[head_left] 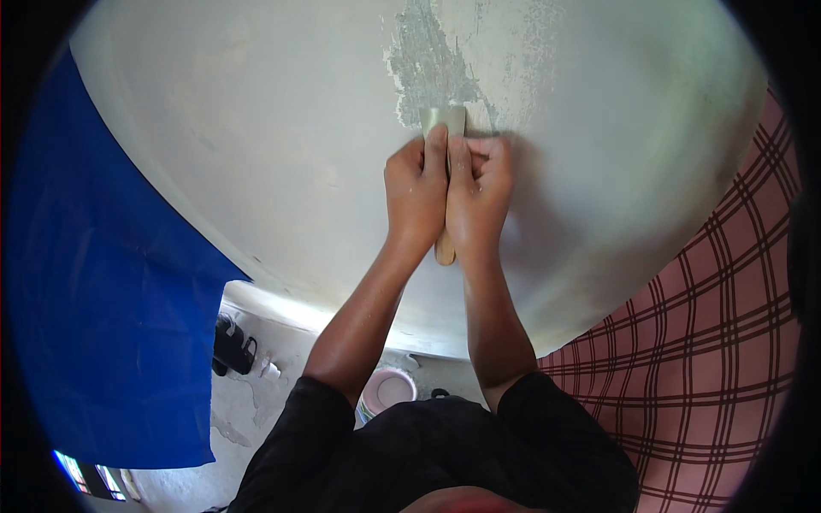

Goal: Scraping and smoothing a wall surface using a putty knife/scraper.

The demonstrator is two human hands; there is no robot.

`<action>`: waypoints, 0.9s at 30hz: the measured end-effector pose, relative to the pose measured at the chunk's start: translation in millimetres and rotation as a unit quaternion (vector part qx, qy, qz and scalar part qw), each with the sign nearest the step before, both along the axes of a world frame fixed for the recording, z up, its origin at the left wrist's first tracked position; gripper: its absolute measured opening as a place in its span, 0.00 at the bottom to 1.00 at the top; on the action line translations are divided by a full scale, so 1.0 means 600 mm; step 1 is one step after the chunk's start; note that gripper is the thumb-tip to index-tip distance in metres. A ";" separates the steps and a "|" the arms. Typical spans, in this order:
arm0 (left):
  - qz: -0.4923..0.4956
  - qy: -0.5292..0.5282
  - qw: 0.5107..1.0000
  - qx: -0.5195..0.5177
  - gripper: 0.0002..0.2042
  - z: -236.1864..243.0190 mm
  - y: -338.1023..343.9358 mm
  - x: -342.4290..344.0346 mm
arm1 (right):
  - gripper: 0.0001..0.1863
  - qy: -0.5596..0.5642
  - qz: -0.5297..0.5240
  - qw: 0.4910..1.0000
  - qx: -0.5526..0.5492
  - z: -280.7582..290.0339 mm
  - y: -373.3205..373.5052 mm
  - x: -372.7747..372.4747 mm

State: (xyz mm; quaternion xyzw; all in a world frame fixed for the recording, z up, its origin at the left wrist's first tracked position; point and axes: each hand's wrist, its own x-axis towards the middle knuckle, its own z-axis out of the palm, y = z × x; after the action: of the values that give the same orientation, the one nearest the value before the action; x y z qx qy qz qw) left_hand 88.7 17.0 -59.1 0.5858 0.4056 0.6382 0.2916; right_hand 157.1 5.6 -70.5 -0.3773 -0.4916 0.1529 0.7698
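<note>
Both my hands grip one scraper (442, 114), a flat metal blade on a wooden handle whose rounded end pokes out below my wrists. My left hand (416, 185) is closed round its left side, thumb laid up along the tool. From the other side my right hand (479, 185) closes on it too, thumb beside the left one and fingers curled. The blade lies at the lower edge of a rough grey patch (432, 68), where the pale coating of the wall (282, 128) is gone. Whether the blade presses on the wall I cannot tell.
A blue sheet (111, 282) hangs on the left, and a pink checked cloth (684, 359) on the right. Below, on the grey floor (256, 402), stand a pinkish bucket (389, 390) and a black bag-like object (233, 346).
</note>
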 end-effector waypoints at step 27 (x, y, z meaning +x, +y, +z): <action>-0.005 -0.058 0.998 0.005 0.23 -0.008 0.014 -0.025 | 0.07 -0.062 0.033 0.997 0.029 -0.017 0.039 -0.023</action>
State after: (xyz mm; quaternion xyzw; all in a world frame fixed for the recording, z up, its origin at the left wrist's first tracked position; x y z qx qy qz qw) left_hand 73.5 25.6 -64.1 0.5514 0.3820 0.6716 0.3147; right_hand 143.5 29.2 -80.4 -0.3470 -0.5548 0.1406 0.7430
